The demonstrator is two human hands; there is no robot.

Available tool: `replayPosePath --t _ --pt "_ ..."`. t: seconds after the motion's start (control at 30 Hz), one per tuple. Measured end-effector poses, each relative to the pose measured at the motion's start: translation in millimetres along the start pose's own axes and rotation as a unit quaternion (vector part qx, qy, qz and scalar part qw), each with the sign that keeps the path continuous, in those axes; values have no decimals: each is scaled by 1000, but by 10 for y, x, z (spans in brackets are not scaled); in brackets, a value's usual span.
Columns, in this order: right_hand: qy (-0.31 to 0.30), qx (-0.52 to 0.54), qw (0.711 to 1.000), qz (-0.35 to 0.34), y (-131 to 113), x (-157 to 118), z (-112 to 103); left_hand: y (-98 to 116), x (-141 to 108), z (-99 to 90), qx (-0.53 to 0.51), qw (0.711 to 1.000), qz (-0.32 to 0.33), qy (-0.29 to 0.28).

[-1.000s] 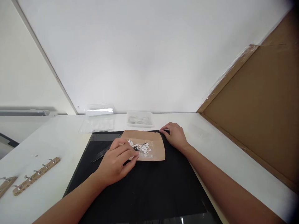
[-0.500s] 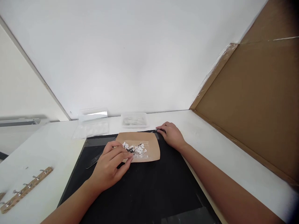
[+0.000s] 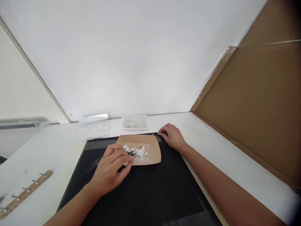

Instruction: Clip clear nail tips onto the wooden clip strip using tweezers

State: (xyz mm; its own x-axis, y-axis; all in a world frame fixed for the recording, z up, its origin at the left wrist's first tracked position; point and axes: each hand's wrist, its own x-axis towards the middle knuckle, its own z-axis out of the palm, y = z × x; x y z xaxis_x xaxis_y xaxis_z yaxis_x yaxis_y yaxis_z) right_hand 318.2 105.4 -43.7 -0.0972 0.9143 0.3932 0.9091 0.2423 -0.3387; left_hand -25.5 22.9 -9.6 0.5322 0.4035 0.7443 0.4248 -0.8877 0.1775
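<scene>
A shallow brown paper tray (image 3: 154, 153) lies on the black mat (image 3: 150, 194). It contains small white pieces (image 3: 141, 152) mixed with black ones, and some clear bits. My left hand (image 3: 113, 166) rests over the tray's near left side, thumb and forefinger pinched at its near rim; whatever they hold is too small to make out. Partly under this hand lies a dark, thin-tipped tool (image 3: 94, 164), which looks like tweezers. At the mat's far right corner my right hand (image 3: 172, 137) is closed in a pinch, its fingertips hiding what is between them.
Behind the mat stand a clear plastic box (image 3: 134, 122) with pale contents and an open clear case (image 3: 91, 127). A wooden strip with metal hooks (image 3: 28, 190) lies at left on the white table (image 3: 58, 141). A cardboard panel (image 3: 254, 110) stands at right.
The view has shifted very slightly. Both hands stay almost where they were, still pinched; the tray and its contents look the same.
</scene>
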Motion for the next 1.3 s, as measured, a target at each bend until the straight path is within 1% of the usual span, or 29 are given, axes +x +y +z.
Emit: replayPosePath --t 0.2,0.3,0.43,0.6,0.73,0.83,0.93,1.1,1.3 --pt "0 18 1000 -25 -12 5 -19 18 13 -1 -5 1000 7 5" --pt "1 39 999 -25 -24 -6 -47 19 16 -4 -6 1000 8 3" --pt "12 69 998 -4 -10 -41 -119 20 24 -9 -3 1000 5 4" --pt "27 81 996 33 110 -79 -214 24 27 -5 0 1000 6 5" --pt "30 83 995 55 206 -83 -225 18 20 0 -4 1000 5 0" --pt "22 89 994 58 223 -82 -208 15 17 -1 -3 1000 3 -1" --pt "19 99 993 56 199 -85 -204 17 18 -5 1 1000 3 -1" --pt "40 124 990 47 123 -94 -258 13 8 0 5 1000 0 0" --pt "44 151 988 2 -102 -124 -340 0 3 7 9 1000 -17 4"
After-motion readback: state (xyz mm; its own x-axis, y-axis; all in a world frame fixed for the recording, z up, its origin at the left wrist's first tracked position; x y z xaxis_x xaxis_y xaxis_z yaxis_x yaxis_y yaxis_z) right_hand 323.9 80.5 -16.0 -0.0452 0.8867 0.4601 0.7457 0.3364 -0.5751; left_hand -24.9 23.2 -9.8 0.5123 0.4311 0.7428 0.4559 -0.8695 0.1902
